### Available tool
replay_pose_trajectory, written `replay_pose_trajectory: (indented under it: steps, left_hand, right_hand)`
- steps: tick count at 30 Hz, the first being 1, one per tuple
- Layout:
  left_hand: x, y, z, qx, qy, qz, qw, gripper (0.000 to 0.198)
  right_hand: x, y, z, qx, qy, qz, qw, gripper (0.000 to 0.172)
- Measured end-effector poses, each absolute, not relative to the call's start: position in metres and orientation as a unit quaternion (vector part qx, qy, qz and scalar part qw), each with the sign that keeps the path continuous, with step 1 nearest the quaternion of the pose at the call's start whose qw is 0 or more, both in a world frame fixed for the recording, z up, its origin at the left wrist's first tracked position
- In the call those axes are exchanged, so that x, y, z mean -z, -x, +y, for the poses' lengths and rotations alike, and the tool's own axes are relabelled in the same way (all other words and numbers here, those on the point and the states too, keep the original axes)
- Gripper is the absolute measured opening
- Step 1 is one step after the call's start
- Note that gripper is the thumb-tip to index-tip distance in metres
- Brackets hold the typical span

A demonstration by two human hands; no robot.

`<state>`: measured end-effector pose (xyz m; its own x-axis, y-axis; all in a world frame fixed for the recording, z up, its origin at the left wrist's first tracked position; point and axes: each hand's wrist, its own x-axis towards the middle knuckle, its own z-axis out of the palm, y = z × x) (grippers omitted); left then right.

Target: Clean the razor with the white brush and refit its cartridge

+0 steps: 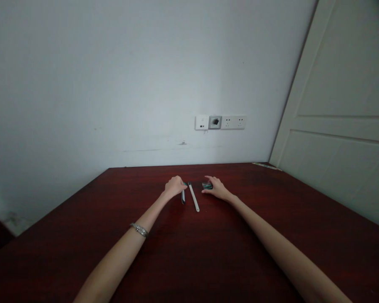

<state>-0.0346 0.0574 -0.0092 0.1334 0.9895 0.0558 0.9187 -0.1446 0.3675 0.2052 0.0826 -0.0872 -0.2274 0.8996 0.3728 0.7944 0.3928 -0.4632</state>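
Observation:
My left hand (175, 186) is closed, its thumb and fingers pinching the far end of a slim white-and-black object (183, 198) that points toward me. A small bit of green shows at its fingertips; the rest of that end is hidden. Just to the right, a long thin whitish stick (194, 198) with a dark far end lies flat on the table. Beyond it, my right hand (217, 188) curves around a small flat green-and-clear packet (206, 185). Thumb and index finger stand apart on either side of the packet, whose right end is hidden by the hand.
The dark red wooden table (189, 261) runs back to a pale wall (145, 84) with sockets (233, 122) and a switch plate (201, 122). A thin light strip (267, 166) lies at the far right corner, beside a white panelled door (341, 122).

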Motion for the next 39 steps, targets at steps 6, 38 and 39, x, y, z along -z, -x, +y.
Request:
replay_pose_trajectory:
  steps: [6,38,39]
  left_hand:
    - [0.01,0.05,0.067,-0.168,-0.722,0.659,0.126,0.024]
    - [0.02,0.059,0.082,-0.219,-0.747,0.599,0.186,0.026]
    - [0.02,0.06,0.083,-0.22,-0.748,0.597,0.186,0.026]
  right_hand:
    - [0.088,-0.192,0.084,-0.085,0.564,-0.774,0.275,0.08]
    - [0.083,-0.187,0.067,-0.054,0.556,-0.782,0.276,0.071]
    - [0.083,-0.187,0.067,-0.052,0.556,-0.782,0.277,0.071]
